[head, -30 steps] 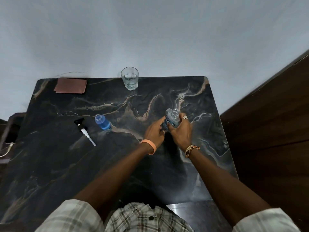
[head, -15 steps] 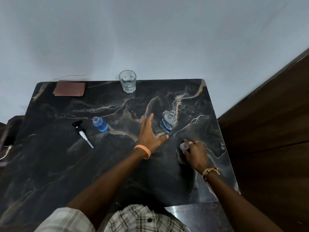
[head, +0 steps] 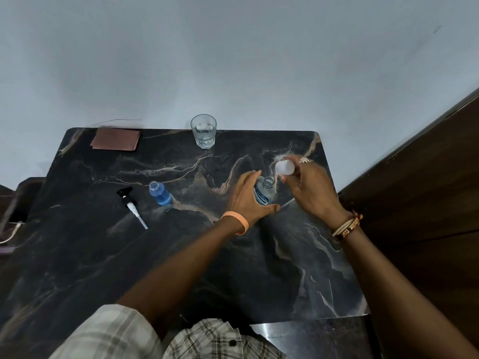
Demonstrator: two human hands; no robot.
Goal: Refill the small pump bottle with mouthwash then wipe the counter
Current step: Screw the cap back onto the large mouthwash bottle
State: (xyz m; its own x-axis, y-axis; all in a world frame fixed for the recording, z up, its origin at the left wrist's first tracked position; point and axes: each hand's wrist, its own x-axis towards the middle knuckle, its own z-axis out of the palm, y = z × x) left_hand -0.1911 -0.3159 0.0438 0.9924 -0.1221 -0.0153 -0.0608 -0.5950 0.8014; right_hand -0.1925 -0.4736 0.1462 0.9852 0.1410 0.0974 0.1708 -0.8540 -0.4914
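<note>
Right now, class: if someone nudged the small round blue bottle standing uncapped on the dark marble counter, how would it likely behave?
The small round blue bottle looks narrow and upright, so it may tip. Its neck is open, so blue liquid would probably spill. The polished dark marble counter might let it slide first.

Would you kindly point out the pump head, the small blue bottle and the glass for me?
pump head (head: 130,206), head view, on its white collar
small blue bottle (head: 161,196), head view, on its blue body
glass (head: 203,132), head view, on its clear side wall
</note>
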